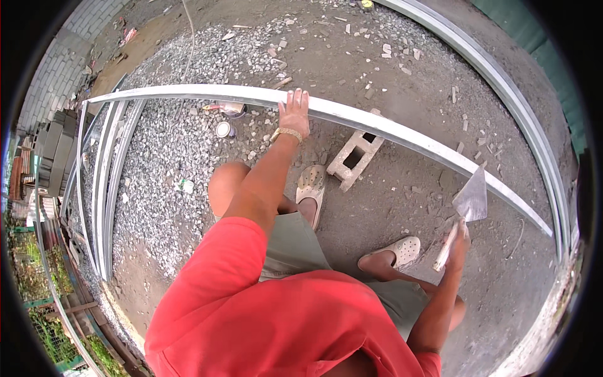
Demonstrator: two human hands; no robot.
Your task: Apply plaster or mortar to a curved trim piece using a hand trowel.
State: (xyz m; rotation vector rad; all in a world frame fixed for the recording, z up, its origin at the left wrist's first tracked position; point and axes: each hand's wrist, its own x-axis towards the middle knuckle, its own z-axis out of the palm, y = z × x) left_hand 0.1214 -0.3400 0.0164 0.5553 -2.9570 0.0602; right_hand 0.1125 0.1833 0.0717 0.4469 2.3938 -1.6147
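Observation:
A long pale metal channel (352,114) runs across in front of me from left to right. My left hand (294,116) rests on it near the middle, fingers laid over its top. In my right hand (460,232) is a pointing trowel (472,196), gripped by its light handle. The trowel's grey triangular blade points away from me and overlaps the channel's right part in the view; whether it touches cannot be told. Beneath the channel, between the hands, lies a hollow concrete block (355,156) with its openings showing.
An open paint can (224,130) stands on the gravel, near a brush (212,107) beside another can. More metal channels (103,188) lie at the left, others (496,69) at the far right. Concrete blocks (53,151) are stacked on the left. My clogs (402,249) are on the dirt.

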